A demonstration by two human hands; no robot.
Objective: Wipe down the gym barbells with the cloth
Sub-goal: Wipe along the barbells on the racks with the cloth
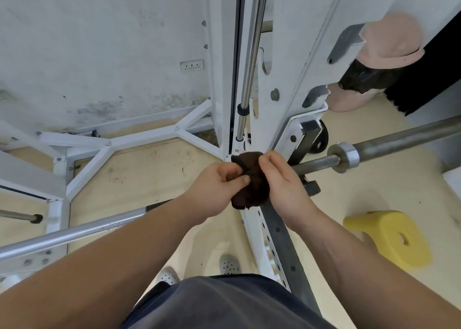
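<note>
Barbell: the grey barbell (389, 144) lay across the white rack (282, 61), just to the right of both hands, with its collar (346, 160) near the right hand (284, 181).
Long axis: it ran left to right, climbing slightly toward the right edge of the view. Its inner end pointed at the cloth (252, 184) and vanished behind it.
Cloth: it was bunched between the hands at that inner end (whether it touched the metal could not be told).
Left hand (219, 189): its fingers (245, 179) were curled, pinching the cloth's left edge.
Right hand: its fingers (268, 164) were curled over the cloth's upper right side, gripping it.
Nearer hand: the right, just in front of the shaft.
Coming move: probably a slide rightward along the axis, toward the collar.
Also there: a silver bar (74, 234) lay at lower left, and a yellow stool (389, 239) stood on the floor.
</note>
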